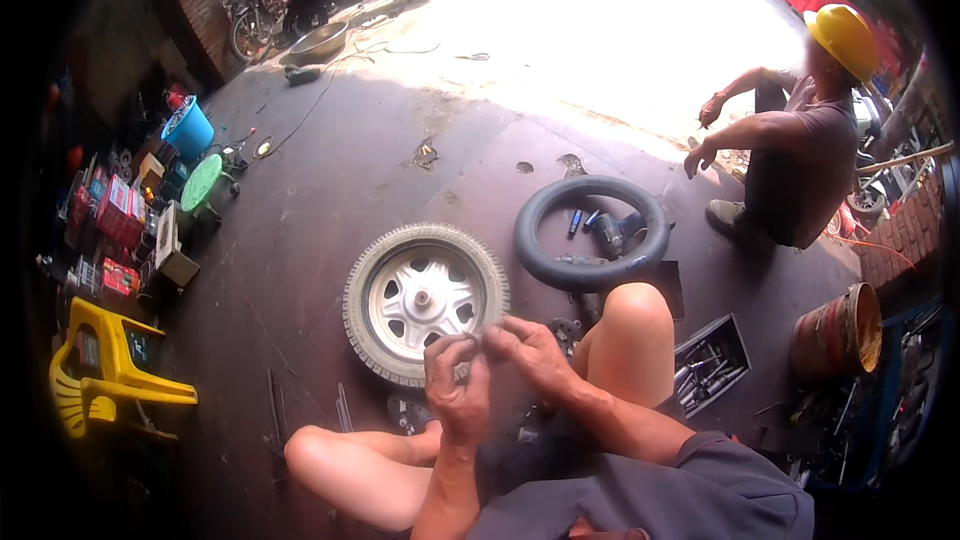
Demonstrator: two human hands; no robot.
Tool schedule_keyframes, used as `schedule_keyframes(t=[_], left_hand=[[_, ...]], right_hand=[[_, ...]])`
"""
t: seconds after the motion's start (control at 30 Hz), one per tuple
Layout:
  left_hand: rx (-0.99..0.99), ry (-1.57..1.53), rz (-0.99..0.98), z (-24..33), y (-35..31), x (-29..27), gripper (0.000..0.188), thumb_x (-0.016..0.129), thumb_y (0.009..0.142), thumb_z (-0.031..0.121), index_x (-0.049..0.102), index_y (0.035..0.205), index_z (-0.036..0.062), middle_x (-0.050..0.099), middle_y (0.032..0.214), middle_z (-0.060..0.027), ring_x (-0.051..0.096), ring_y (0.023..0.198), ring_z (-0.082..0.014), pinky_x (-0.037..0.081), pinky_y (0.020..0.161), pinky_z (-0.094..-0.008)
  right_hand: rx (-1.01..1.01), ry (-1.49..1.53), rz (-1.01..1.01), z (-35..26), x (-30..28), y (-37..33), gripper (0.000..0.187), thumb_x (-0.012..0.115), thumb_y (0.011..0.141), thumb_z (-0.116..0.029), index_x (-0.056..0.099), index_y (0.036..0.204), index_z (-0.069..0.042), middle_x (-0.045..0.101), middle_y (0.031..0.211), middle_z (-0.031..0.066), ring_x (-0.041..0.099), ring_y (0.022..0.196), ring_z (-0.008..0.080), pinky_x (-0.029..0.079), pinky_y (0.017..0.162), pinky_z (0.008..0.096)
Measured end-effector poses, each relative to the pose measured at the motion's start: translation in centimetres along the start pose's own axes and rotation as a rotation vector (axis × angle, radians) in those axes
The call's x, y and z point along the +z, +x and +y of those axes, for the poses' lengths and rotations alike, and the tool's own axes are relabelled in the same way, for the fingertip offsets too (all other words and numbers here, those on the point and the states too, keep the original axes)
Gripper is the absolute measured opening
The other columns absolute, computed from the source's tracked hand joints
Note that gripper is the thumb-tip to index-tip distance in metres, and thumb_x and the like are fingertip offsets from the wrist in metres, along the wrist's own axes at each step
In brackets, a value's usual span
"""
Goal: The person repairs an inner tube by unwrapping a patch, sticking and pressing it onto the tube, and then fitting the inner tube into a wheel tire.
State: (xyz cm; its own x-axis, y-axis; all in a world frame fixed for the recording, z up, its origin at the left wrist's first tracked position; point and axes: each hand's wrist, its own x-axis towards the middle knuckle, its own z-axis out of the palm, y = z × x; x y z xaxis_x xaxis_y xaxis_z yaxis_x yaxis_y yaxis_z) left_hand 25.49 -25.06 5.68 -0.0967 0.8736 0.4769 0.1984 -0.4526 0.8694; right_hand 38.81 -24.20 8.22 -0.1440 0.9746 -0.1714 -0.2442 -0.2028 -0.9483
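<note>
My left hand [458,390] and my right hand [528,352] meet in front of me, fingertips pinched close together. Whatever small thing they hold between them is too small to make out. Just beyond them a wheel [425,302] lies flat on the floor, with a treaded tyre, a pale rim and a stub at its hub. To its right rests a black inner tube [530,230], ringing a dark power tool [612,232] and a small blue-and-black tube [575,223]. Dark round metal parts [565,332] lie near my right hand, partly hidden by my leg.
A tray of sockets and tools [712,365] sits right of my knee, near a rusty bucket [838,330]. A person in a yellow helmet [800,140] squats at the right. On the left stand a yellow plastic chair [115,360], a green stool [203,182] and a blue bucket [188,128].
</note>
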Motion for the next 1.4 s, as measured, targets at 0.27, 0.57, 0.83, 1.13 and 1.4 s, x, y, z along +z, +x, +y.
schedule_keyframes(t=[0.27, 0.57, 0.83, 1.13, 1.4], left_hand=[[0.067, -0.068, -0.049, -10.2, -2.1, -1.6, 0.030, 0.065, 0.078, -0.009, 0.059, 0.106, 0.0016, 0.059, 0.106, -0.0091, 0.057, 0.085, -0.0157, 0.049, 0.077, -0.0286], [0.057, -0.087, -0.052, -12.4, -3.9, -2.5, 0.036, 0.063, 0.079, -0.011, 0.058, 0.113, 0.0009, 0.056, 0.112, -0.0100, 0.058, 0.092, -0.0164, 0.049, 0.082, -0.0288], [0.089, -0.007, -0.054, -12.1, -3.4, -2.5, 0.039, 0.061, 0.078, -0.013, 0.057, 0.114, 0.0017, 0.056, 0.112, -0.0106, 0.059, 0.095, -0.0176, 0.049, 0.085, -0.0294], [0.164, 0.128, -0.061, -11.9, -3.0, -2.5, 0.038, 0.062, 0.075, -0.012, 0.058, 0.110, 0.0018, 0.059, 0.110, -0.0129, 0.059, 0.101, -0.0249, 0.048, 0.088, -0.0340], [-0.128, -0.046, -0.154, -11.3, -3.3, -3.5, 0.026, 0.066, 0.081, 0.004, 0.062, 0.106, -0.0022, 0.060, 0.107, -0.0147, 0.060, 0.098, -0.0232, 0.050, 0.081, -0.0315]], right_hand=[[0.024, 0.057, 0.115, 9.6, -0.3, 3.8, 0.032, 0.061, 0.093, -0.025, 0.063, 0.108, 0.003, 0.064, 0.096, 0.0089, 0.062, 0.084, 0.0141, 0.051, 0.078, 0.0278], [0.049, 0.062, 0.080, 11.5, 0.1, 3.5, 0.027, 0.064, 0.090, -0.019, 0.062, 0.105, 0.003, 0.066, 0.089, 0.0091, 0.064, 0.081, 0.0153, 0.051, 0.077, 0.0290], [0.063, 0.063, 0.076, 10.6, 0.2, 3.4, 0.027, 0.066, 0.088, -0.019, 0.065, 0.103, 0.003, 0.068, 0.084, 0.0080, 0.064, 0.081, 0.0145, 0.050, 0.077, 0.0280], [-0.048, -0.174, 0.026, 11.1, 0.1, 3.8, 0.019, 0.057, 0.094, -0.014, 0.063, 0.100, 0.002, 0.063, 0.080, 0.0031, 0.056, 0.074, 0.0093, 0.047, 0.069, 0.0255], [-0.194, -0.407, 0.072, 12.6, 0.2, 4.2, 0.017, 0.057, 0.095, -0.016, 0.059, 0.099, 0.001, 0.061, 0.083, 0.0100, 0.057, 0.074, 0.0168, 0.047, 0.068, 0.0312]])
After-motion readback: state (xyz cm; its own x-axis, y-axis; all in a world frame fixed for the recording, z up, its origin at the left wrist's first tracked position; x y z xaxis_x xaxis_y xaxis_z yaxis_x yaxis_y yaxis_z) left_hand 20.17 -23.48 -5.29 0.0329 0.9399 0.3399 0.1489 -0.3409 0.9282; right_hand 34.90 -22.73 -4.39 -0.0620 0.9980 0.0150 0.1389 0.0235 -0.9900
